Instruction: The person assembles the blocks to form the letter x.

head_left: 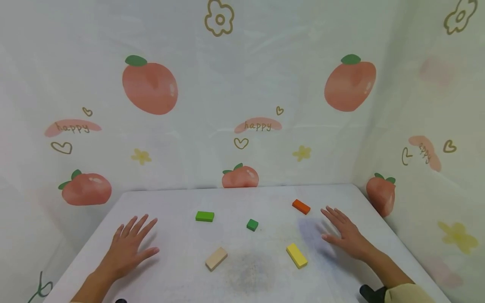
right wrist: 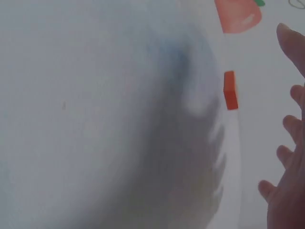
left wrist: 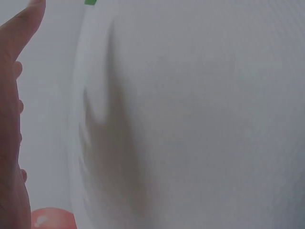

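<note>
My left hand [head_left: 126, 250] hovers over the table's left side with fingers spread, holding nothing; its shadow falls on the white surface. On the right, my right hand [head_left: 345, 235] is likewise raised and spread, bare of any object. Nearest to it lies an orange block [head_left: 301, 206], also visible in the right wrist view. A yellow block [head_left: 297, 256] sits to the lower left of that hand. Toward the left hand lie a light green block [head_left: 205, 216] and a plain wooden block [head_left: 216, 259]. A small dark green block [head_left: 252, 225] rests near the middle.
The white table [head_left: 174, 240] carries grey and bluish smudges. Behind it hangs a white curtain [head_left: 204, 147] printed with peaches, flowers and hearts, which also runs along the right side. A black object [head_left: 372, 293] shows by the right sleeve.
</note>
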### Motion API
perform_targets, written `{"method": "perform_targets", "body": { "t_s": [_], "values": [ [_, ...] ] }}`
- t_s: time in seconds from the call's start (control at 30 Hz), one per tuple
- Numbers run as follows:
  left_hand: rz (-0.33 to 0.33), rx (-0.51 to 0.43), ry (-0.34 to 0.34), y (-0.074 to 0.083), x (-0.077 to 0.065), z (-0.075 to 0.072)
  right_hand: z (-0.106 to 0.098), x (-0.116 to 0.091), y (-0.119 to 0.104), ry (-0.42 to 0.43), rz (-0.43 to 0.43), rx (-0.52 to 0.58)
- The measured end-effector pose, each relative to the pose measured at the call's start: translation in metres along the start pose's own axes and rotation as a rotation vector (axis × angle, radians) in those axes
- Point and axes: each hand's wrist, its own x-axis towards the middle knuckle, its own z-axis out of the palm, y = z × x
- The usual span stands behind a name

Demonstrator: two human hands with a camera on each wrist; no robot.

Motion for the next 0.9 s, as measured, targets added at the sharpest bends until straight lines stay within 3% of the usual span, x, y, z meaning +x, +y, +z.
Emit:
{"method": "perform_targets", "body": {
  "t_s": [0.2,0.47,0.73,0.9],
  "values": [
    [0.001,-0.084,0.016,0.010,0.005,0.000,0.001,0.003,-0.015,-0.070,0.027,0.094],
    [-0.015,-0.197,0.013,0.032,0.019,-0.003,0.002,0.006,-0.027,-0.093,0.009,0.170],
    [-0.067,-0.302,-0.026,0.059,0.034,-0.010,0.003,0.011,-0.038,-0.133,-0.007,0.186],
    [-0.100,-0.379,-0.031,0.074,0.043,-0.005,0.007,0.014,-0.045,-0.095,0.007,0.163]
  ]
}}
